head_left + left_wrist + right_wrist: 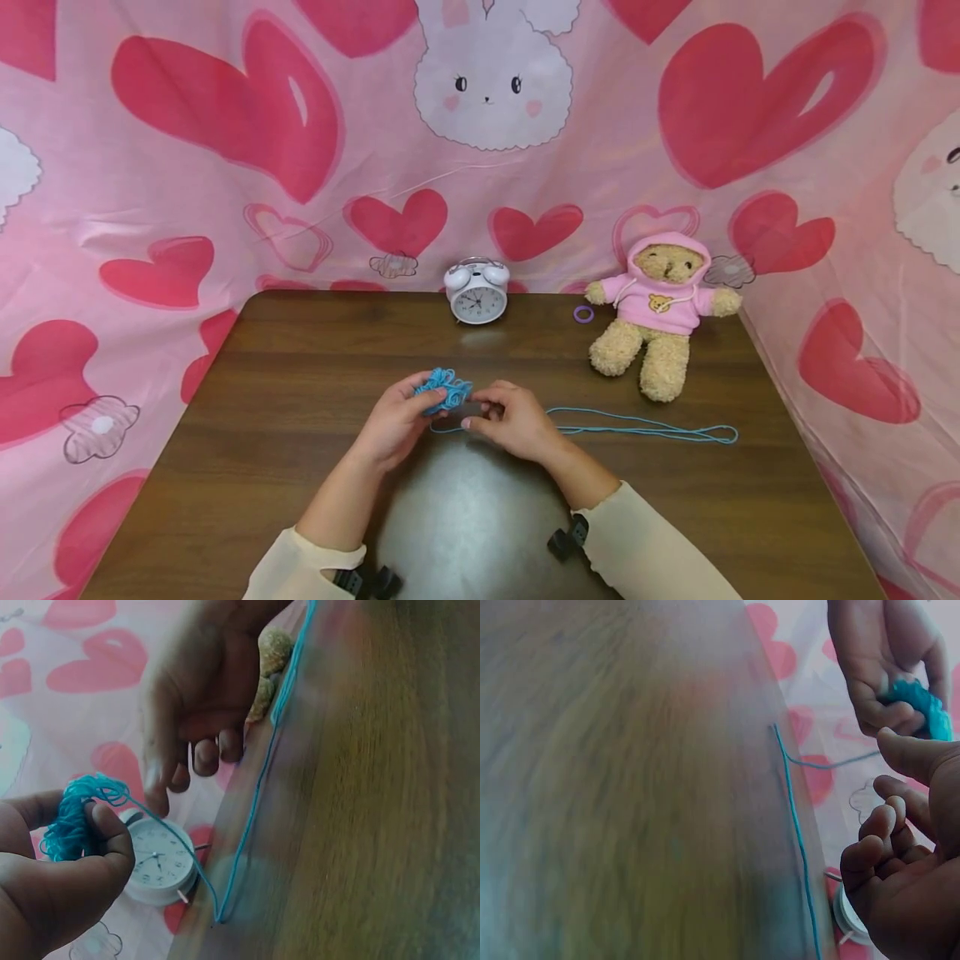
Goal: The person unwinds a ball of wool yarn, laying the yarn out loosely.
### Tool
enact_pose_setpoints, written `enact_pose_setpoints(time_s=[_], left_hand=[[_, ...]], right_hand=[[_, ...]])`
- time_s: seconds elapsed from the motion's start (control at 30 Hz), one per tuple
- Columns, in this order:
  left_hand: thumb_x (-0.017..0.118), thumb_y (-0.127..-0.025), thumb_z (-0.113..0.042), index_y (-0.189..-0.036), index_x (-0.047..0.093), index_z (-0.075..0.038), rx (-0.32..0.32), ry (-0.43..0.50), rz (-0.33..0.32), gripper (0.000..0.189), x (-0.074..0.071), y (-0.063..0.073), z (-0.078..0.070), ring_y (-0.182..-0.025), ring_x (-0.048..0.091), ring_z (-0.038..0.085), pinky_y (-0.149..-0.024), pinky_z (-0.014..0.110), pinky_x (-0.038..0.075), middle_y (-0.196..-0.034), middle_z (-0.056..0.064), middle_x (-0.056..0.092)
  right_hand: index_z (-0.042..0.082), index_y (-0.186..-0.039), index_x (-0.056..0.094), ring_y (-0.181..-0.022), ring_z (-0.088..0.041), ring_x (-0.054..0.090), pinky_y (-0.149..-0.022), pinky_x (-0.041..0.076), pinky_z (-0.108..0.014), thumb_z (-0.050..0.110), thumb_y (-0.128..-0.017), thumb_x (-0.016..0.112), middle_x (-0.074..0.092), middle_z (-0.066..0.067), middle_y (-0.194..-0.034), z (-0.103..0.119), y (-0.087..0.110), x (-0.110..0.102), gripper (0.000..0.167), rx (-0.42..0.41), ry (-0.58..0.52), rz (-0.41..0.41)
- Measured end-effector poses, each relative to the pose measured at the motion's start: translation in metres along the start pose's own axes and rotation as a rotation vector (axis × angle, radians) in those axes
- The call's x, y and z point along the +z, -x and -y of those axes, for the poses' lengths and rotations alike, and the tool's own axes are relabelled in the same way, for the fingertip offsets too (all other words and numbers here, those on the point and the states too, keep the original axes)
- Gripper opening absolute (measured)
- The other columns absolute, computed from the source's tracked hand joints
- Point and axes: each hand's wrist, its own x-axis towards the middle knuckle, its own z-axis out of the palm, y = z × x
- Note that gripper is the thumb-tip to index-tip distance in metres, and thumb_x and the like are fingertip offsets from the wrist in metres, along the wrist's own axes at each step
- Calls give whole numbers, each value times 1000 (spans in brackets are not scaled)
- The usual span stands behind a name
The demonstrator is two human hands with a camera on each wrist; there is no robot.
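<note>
A tangled bundle of light-blue cord [447, 385] is pinched between the thumb and fingers of my left hand [396, 423], raised over the middle of the table. Just right of it hovers my right hand [519, 423], its fingers loosely bent and nothing visible between them. From the bundle [69, 825] one strand sags to the tabletop in the left wrist view. It runs on to a long doubled length of cord [660, 432] lying toward the right, partly hidden behind my right hand. In the right wrist view, the right thumb [911, 752] overlaps the bundle's near edge.
A white alarm clock [478, 293] stands at the back middle of the brown wooden table [300, 467]. Farther right lie a small purple ring [583, 314] and a teddy bear [660, 312] in a pink hoodie. Pink heart-patterned fabric [360, 125] hangs behind the table.
</note>
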Motion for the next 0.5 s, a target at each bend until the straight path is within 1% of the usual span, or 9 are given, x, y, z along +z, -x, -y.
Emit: enact_pose_setpoints(time_s=[0.1, 0.23, 0.4, 0.5], left_hand=[[60, -104, -10, -136, 50, 12, 4, 10, 4, 40, 3, 0, 0, -94, 62, 16, -88, 30, 54, -104, 4, 67], [60, -104, -9, -136, 50, 12, 0, 18, 2, 40, 4, 0, -1, -93, 62, 15, -87, 30, 53, -103, 4, 67], [59, -104, -9, -135, 50, 12, 6, 23, -13, 38, 0, 0, -2, -91, 62, 15, -86, 29, 53, -102, 4, 67], [59, -104, -8, -134, 51, 13, 12, 19, -20, 38, -3, 0, -2, -91, 62, 15, -88, 31, 54, -102, 4, 67]], right_hand=[[4, -100, 77, -73, -13, 58, -64, 48, -22, 20, -82, 88, 63, 0, -86, 1, -3, 5, 27, 7, 10, 9], [9, -92, 76, -73, -9, 56, -64, 48, -22, 21, -83, 87, 61, 4, -83, 3, -5, 7, 18, 9, 10, 19], [13, -93, 79, -72, -6, 59, -64, 51, -23, 17, -88, 81, 63, 8, -83, 3, -5, 5, 6, -9, -40, 27], [11, -95, 80, -70, -6, 60, -62, 51, -24, 14, -91, 78, 65, 7, -84, 3, -4, 1, 6, -7, -87, 33]])
